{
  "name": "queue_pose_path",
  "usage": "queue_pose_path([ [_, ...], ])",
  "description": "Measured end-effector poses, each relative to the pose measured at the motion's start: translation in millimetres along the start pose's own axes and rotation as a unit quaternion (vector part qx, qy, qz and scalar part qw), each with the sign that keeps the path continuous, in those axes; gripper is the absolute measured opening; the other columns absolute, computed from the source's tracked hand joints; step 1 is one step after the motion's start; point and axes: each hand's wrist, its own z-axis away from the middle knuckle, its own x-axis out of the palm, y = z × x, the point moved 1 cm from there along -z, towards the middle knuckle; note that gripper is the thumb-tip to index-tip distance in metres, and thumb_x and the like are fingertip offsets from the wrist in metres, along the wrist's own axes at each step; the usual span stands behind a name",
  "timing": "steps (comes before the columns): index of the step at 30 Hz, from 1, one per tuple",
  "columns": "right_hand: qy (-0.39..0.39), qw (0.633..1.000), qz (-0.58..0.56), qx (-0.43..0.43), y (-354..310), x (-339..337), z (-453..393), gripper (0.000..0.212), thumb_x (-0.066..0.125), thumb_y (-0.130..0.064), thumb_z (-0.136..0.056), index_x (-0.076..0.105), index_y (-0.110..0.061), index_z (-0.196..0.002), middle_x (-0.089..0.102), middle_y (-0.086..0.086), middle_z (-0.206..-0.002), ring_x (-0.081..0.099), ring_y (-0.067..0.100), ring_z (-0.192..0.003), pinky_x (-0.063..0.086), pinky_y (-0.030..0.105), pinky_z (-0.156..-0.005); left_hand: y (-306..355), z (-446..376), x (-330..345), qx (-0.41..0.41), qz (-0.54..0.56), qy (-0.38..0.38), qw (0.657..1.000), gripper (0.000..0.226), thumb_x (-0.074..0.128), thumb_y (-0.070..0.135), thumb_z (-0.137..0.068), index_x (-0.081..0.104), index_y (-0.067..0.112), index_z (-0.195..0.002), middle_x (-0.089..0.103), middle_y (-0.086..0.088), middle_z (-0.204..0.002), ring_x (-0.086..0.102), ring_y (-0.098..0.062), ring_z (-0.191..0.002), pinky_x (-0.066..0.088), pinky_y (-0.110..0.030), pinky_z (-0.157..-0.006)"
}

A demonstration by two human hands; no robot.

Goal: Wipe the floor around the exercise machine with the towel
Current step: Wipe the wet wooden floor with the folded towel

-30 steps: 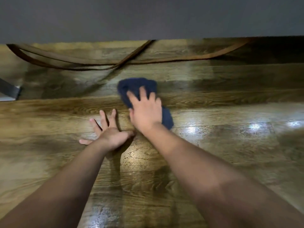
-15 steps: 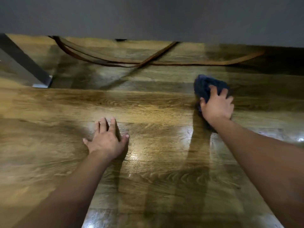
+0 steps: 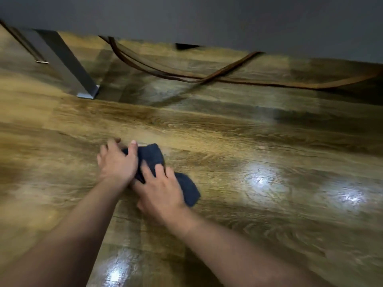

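Note:
A crumpled dark blue towel (image 3: 152, 155) lies on the glossy wooden floor (image 3: 248, 141), in the lower middle of the head view. My right hand (image 3: 162, 190) presses down on the towel's middle, fingers spread and pointing up-left. My left hand (image 3: 117, 162) lies against the towel's left end, its thumb stretched over the top edge and its fingers on the floor. The two hands touch at the towel. The exercise machine's dark grey underside (image 3: 207, 17) fills the top of the view.
A slanted grey metal leg (image 3: 68, 67) of the machine stands on the floor at upper left. Brown straps (image 3: 186, 79) lie in loops on the floor under the machine's edge. Bright light patches reflect on the boards at right.
My right hand has swept the towel from the far right back left and nearer, up against my left hand. The view has shifted, showing more of the metal leg.

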Motion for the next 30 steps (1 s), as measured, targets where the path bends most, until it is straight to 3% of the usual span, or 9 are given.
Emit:
queue_pose_path([
  [5, -0.007, 0.998, 0.038, -0.055, 69, -16, 1, 0.058, 0.056, -0.049, -0.088, 0.042, -0.04, -0.144, 0.043, 0.01, -0.149, 0.049, 0.035, -0.115, 0.042, 0.046, -0.09, -29, 13, -7, 0.04, -0.021, -0.062, 0.997, 0.052, 0.051, 0.041, -0.099, 0.051, 0.003, -0.134, 0.049, -0.026, -0.135, 0.041, -0.042, -0.131, 0.03, -0.043, -0.112],
  [8, 0.021, 0.995, 0.062, 0.078, 151, -35, 2, 0.059, 0.053, -0.049, -0.09, 0.038, -0.038, -0.147, 0.041, 0.012, -0.145, 0.048, 0.038, -0.116, 0.044, 0.045, -0.089, -49, 29, -11, 0.082, -0.055, -0.057, 0.993, 0.049, 0.052, 0.039, -0.098, 0.052, 0.006, -0.133, 0.051, -0.024, -0.131, 0.043, -0.042, -0.128, 0.03, -0.046, -0.112],
  [12, 0.074, 0.939, 0.064, 0.331, 244, -50, 20, 0.056, 0.055, -0.044, -0.094, 0.037, -0.03, -0.145, 0.037, 0.021, -0.145, 0.045, 0.048, -0.121, 0.044, 0.055, -0.094, -79, 45, -17, 0.021, -0.135, -0.023, 0.99, 0.049, 0.047, 0.048, -0.097, 0.053, 0.013, -0.131, 0.051, -0.021, -0.132, 0.042, -0.04, -0.129, 0.028, -0.052, -0.112],
  [14, 0.087, 0.911, 0.053, 0.4, 249, -49, 25, 0.054, 0.057, -0.042, -0.093, 0.038, -0.027, -0.141, 0.034, 0.023, -0.146, 0.041, 0.051, -0.123, 0.041, 0.058, -0.097, -88, 53, -18, 0.013, -0.125, -0.029, 0.992, 0.049, 0.045, 0.047, -0.098, 0.052, 0.012, -0.132, 0.048, -0.021, -0.135, 0.039, -0.04, -0.131, 0.025, -0.051, -0.114],
  [17, 0.108, 0.903, 0.036, 0.414, 200, -43, 29, 0.051, 0.059, -0.038, -0.09, 0.043, -0.025, -0.137, 0.037, 0.023, -0.143, 0.042, 0.05, -0.122, 0.04, 0.057, -0.096, -90, 55, -23, 0.012, -0.053, -0.03, 0.998, 0.046, 0.047, 0.042, -0.1, 0.053, 0.011, -0.134, 0.05, -0.021, -0.137, 0.04, -0.039, -0.132, 0.026, -0.046, -0.115],
  [20, 0.099, 0.945, 0.057, 0.305, 100, -26, 49, 0.058, 0.061, -0.04, -0.085, 0.045, -0.03, -0.14, 0.043, 0.019, -0.142, 0.048, 0.042, -0.111, 0.042, 0.049, -0.089, -86, 46, -32, -0.018, 0.059, -0.033, 0.998, 0.045, 0.047, 0.04, -0.101, 0.054, 0.009, -0.134, 0.054, -0.02, -0.137, 0.045, -0.036, -0.132, 0.032, -0.042, -0.113],
  [24, 0.039, 0.998, -0.012, 0.04, -52, 9, 103, 0.065, 0.072, -0.042, -0.073, 0.053, -0.035, -0.135, 0.048, 0.017, -0.144, 0.052, 0.038, -0.099, 0.042, 0.046, -0.083, -84, 47, -39, -0.012, 0.094, -0.045, 0.994, 0.041, 0.045, 0.04, -0.102, 0.058, 0.009, -0.126, 0.061, -0.015, -0.129, 0.053, -0.03, -0.124, 0.039, -0.035, -0.104],
  [27, -0.065, 0.976, -0.043, -0.203, -134, 29, 161, 0.052, 0.057, -0.041, -0.086, 0.047, -0.035, -0.137, 0.036, 0.016, -0.148, 0.044, 0.034, -0.1, 0.033, 0.046, -0.083, -92, 59, -45, 0.022, 0.067, -0.07, 0.995, 0.037, 0.043, 0.038, -0.103, 0.063, 0.008, -0.113, 0.065, -0.014, -0.115, 0.058, -0.029, -0.113, 0.038, -0.027, -0.086],
  [30, -0.121, 0.925, -0.015, -0.36, -152, 33, 190, 0.051, 0.042, -0.045, -0.091, 0.042, -0.035, -0.141, 0.036, 0.014, -0.149, 0.043, 0.033, -0.1, 0.035, 0.043, -0.082, -111, 78, -56, 0.047, -0.005, -0.114, 0.992, 0.038, 0.043, 0.035, -0.103, 0.064, 0.008, -0.119, 0.06, -0.021, -0.122, 0.053, -0.035, -0.121, 0.04, -0.033, -0.1],
])
